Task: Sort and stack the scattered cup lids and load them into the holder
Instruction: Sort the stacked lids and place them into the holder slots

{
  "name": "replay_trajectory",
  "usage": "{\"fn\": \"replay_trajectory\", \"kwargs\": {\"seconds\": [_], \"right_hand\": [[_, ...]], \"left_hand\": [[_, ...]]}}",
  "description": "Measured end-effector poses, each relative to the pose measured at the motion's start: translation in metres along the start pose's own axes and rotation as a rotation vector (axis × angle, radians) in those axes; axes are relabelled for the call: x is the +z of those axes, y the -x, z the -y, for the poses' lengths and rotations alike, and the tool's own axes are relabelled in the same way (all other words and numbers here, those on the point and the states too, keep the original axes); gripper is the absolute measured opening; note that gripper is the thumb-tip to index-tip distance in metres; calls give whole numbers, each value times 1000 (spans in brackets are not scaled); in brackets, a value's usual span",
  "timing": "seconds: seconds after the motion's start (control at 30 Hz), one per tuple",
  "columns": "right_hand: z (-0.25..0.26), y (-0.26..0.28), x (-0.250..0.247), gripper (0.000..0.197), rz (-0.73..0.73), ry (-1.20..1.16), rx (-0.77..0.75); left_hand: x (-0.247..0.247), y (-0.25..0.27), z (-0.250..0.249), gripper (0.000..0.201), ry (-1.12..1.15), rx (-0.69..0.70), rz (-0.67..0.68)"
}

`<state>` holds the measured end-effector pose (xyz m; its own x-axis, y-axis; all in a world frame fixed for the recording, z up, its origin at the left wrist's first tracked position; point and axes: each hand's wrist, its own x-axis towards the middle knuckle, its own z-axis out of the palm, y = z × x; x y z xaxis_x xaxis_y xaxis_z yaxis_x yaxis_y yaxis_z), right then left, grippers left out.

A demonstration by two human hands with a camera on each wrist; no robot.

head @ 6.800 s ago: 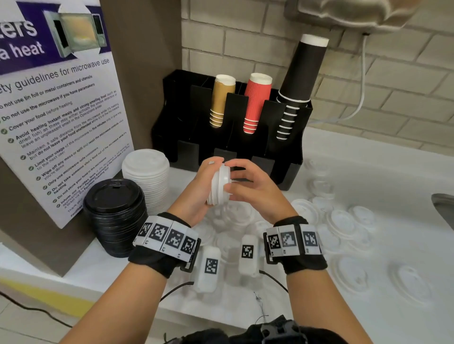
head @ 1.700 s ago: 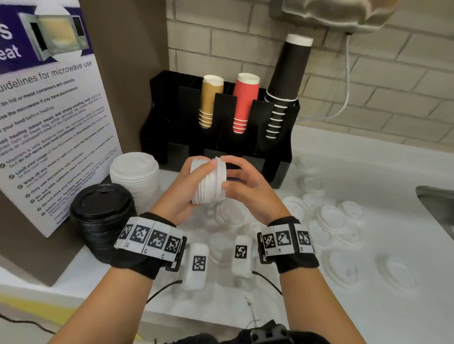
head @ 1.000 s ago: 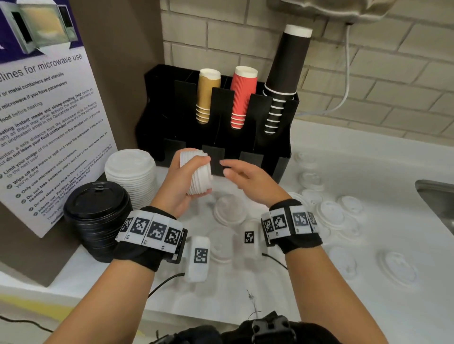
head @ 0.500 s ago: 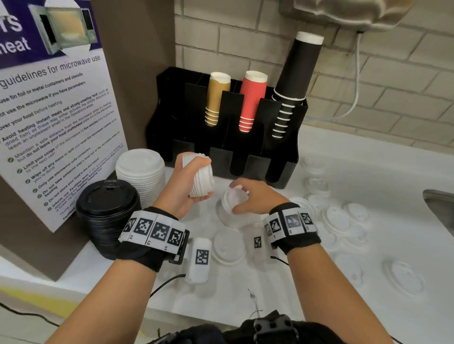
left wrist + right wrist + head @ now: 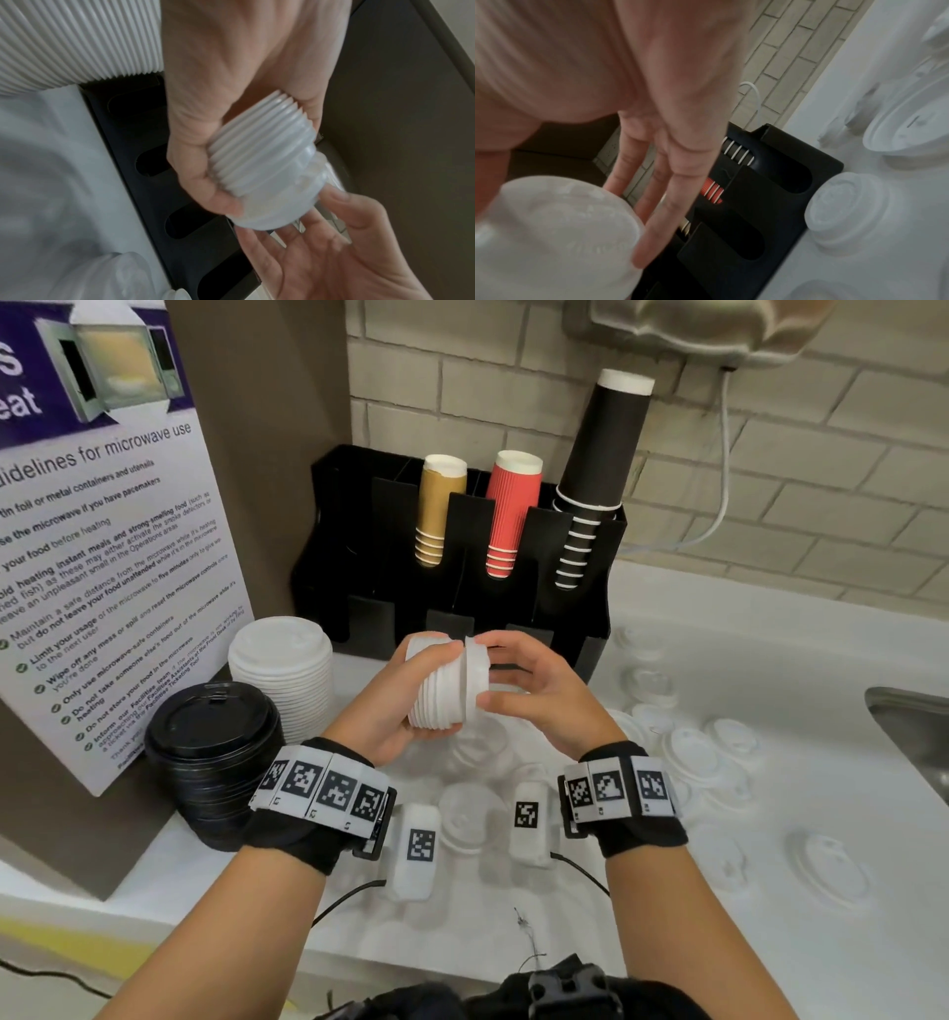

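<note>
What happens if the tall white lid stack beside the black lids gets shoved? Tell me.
The tall white lid stack is probably light, so it would likely slide on the smooth counter. Standing tall and freestanding, it may tip or shear apart. The black lid stack might block it.

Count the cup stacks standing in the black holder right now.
3: a tan stack on the left, a red stack in the middle, a black stack on the right. The far-left compartment's inside is hidden.
</note>
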<state>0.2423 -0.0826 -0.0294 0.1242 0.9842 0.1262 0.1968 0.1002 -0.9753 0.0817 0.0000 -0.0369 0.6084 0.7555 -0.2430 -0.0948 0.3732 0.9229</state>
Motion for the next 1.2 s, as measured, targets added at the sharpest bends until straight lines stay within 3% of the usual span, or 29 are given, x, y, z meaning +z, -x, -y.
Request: {"fn": "replay_trajectory", "kwargs": {"seconds": [0.3, 0.53, 0.67, 0.73, 0.8, 0.87, 0.93, 1.07, 1.2], "right_hand": [[3, 1, 9, 51, -5, 76, -43], [4, 0, 10, 50, 10, 71, -55], [1, -6, 7, 42, 53, 37, -4], [-1, -13, 2, 38, 34, 161, 82], [-8, -21, -5, 44, 67, 480, 185], [-16, -27, -5, 58, 197, 808, 316], [-26, -32, 1, 74, 315, 987, 391], [-39, -40, 13, 75, 395, 1112, 398], [-37, -37, 0, 62, 268, 988, 342]], "left_hand": [[3, 4, 0, 34, -30, 42, -39], [0, 6, 2, 58, -2, 49, -14], [-3, 2, 3, 44, 6, 83, -55], [-6, -1, 3, 34, 17, 108, -104], [-9, -3, 2, 29, 31, 120, -135], [-11, -5, 3, 28, 30, 127, -143], [-10, -6, 3, 29, 25, 127, -144], [-9, -5, 5, 31, 17, 116, -147], [-15, -4, 5, 37, 15, 109, -160]]}}
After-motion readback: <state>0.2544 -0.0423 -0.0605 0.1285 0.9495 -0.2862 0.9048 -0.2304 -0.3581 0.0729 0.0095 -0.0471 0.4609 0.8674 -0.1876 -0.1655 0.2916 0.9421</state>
